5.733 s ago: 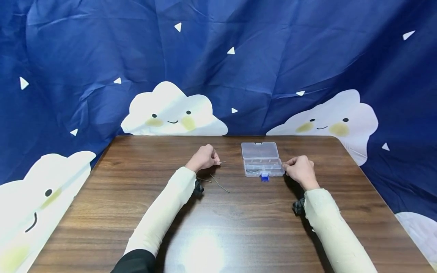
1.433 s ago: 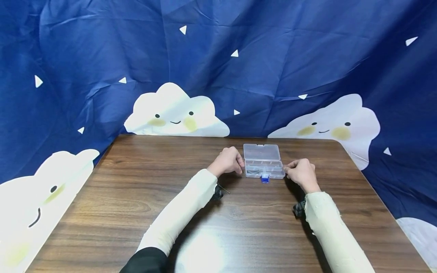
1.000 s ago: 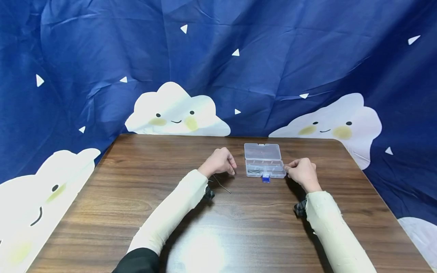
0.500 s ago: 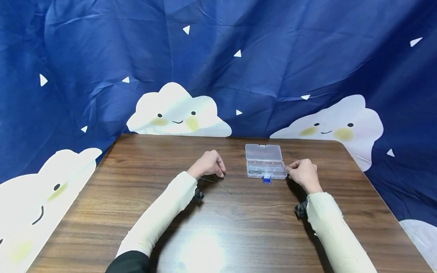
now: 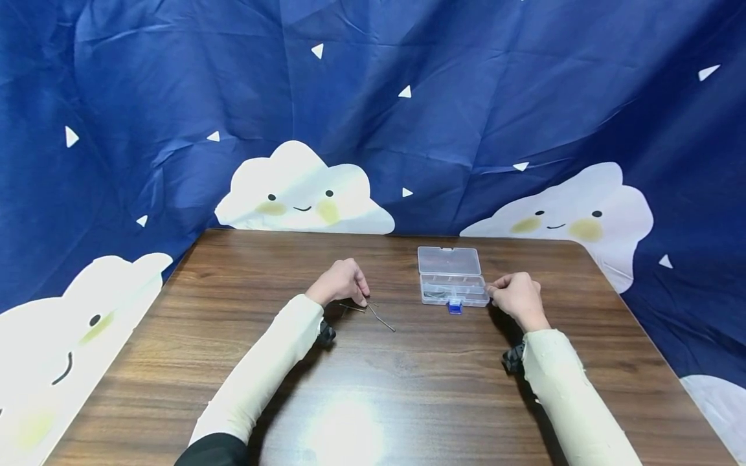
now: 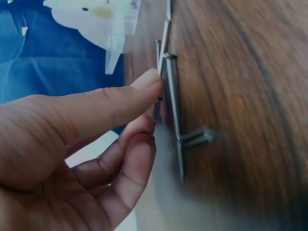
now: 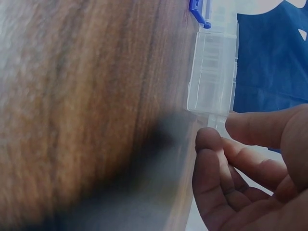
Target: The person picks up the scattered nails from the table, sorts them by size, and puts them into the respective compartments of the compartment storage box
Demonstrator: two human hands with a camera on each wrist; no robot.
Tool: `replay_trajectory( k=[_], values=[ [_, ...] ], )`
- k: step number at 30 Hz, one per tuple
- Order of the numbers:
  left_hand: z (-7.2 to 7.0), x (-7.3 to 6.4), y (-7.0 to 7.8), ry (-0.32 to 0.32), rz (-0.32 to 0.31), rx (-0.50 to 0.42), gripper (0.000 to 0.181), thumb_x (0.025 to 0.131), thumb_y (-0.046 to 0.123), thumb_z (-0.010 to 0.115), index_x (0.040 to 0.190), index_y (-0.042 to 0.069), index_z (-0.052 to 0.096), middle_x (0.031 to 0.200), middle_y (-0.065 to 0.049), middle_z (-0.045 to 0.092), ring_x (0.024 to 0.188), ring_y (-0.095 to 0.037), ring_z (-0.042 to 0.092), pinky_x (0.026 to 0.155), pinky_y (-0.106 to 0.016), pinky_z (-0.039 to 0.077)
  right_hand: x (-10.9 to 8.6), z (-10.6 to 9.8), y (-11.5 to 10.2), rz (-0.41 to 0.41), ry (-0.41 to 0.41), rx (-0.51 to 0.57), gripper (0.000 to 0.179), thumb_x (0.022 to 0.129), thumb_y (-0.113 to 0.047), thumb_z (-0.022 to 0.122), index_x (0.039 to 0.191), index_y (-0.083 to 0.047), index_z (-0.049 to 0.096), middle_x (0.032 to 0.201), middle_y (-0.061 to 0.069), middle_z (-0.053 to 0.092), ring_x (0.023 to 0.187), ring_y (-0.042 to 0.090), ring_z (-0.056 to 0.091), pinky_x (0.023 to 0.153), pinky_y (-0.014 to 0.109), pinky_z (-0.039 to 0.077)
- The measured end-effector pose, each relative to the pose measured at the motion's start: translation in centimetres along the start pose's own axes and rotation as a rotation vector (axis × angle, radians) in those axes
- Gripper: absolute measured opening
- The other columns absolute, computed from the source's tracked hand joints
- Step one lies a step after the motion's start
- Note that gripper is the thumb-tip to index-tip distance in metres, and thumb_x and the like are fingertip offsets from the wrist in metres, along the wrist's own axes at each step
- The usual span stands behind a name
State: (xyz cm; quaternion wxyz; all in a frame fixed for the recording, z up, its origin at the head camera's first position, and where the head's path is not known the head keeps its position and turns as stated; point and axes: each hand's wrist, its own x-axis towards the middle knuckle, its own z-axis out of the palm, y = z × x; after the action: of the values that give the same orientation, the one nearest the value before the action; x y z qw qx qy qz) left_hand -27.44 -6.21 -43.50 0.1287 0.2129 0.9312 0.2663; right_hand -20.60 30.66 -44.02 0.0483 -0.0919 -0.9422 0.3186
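Observation:
A clear plastic compartment box (image 5: 454,288) stands on the table with its lid (image 5: 449,261) raised and a blue latch (image 5: 455,308) at the front. Thin metal pieces lie in its front left compartment. My right hand (image 5: 517,298) holds the box's right end; in the right wrist view the thumb is at the corner of the clear wall (image 7: 211,72). Left of the box, my left hand (image 5: 342,283) pinches a thin nail (image 6: 164,41) between thumb and forefinger. Below its fingertips, a nail (image 5: 381,319) and another nail (image 5: 352,308) lie on the wood.
The brown wooden table (image 5: 408,388) reaches back to a blue curtain (image 5: 361,77) printed with white clouds. A dark wrist camera (image 5: 326,333) sits under the left wrist, and another wrist camera (image 5: 513,359) under the right.
My left hand went from holding a nail to the box's left side, then came back left and down to the loose nails. The right hand has stayed at the box.

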Motion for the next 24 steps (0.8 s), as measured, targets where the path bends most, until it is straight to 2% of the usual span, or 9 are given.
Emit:
replay_trajectory(
  k=[4,10,15,24],
  values=[
    [0.06,-0.02,-0.41,-0.008,0.011,0.014,0.019,0.065,0.012,0.095,0.077,0.017,0.081,0.069,0.011,0.072,0.085,-0.013,0.065,0.095,-0.037,0.049,-0.03,-0.05,-0.09,0.008,0.000,0.001,0.021,0.092,-0.020,0.069,0.089,-0.001,0.079,0.063,-0.001,0.069,0.093,0.036,0.059,0.075,0.042,0.045],
    [0.07,0.12,-0.50,-0.019,0.010,0.017,0.017,0.067,0.011,0.094,0.075,0.016,0.080,0.067,0.010,0.071,0.077,-0.010,0.064,0.093,-0.037,0.050,-0.12,-0.02,-0.19,0.008,0.004,0.006,0.021,0.092,-0.019,0.069,0.088,-0.001,0.079,0.062,-0.002,0.069,0.086,0.031,0.060,0.067,0.035,0.043],
    [0.03,0.24,-0.38,-0.041,0.046,0.041,0.016,0.067,0.009,0.093,0.074,0.015,0.080,0.066,0.009,0.070,0.072,-0.008,0.064,0.089,-0.034,0.051,-0.15,0.02,-0.18,0.011,0.002,0.011,0.021,0.092,-0.019,0.069,0.089,0.000,0.078,0.062,-0.002,0.068,0.085,0.030,0.060,0.066,0.035,0.043],
    [0.06,0.30,-0.52,-0.065,0.121,0.096,0.014,0.072,0.009,0.090,0.070,0.015,0.077,0.065,0.010,0.069,0.070,-0.009,0.060,0.082,-0.032,0.051,-0.04,0.14,-0.03,-0.012,0.016,-0.003,0.022,0.092,-0.020,0.068,0.088,-0.001,0.079,0.062,0.000,0.069,0.093,0.035,0.060,0.076,0.040,0.042]
  ],
)
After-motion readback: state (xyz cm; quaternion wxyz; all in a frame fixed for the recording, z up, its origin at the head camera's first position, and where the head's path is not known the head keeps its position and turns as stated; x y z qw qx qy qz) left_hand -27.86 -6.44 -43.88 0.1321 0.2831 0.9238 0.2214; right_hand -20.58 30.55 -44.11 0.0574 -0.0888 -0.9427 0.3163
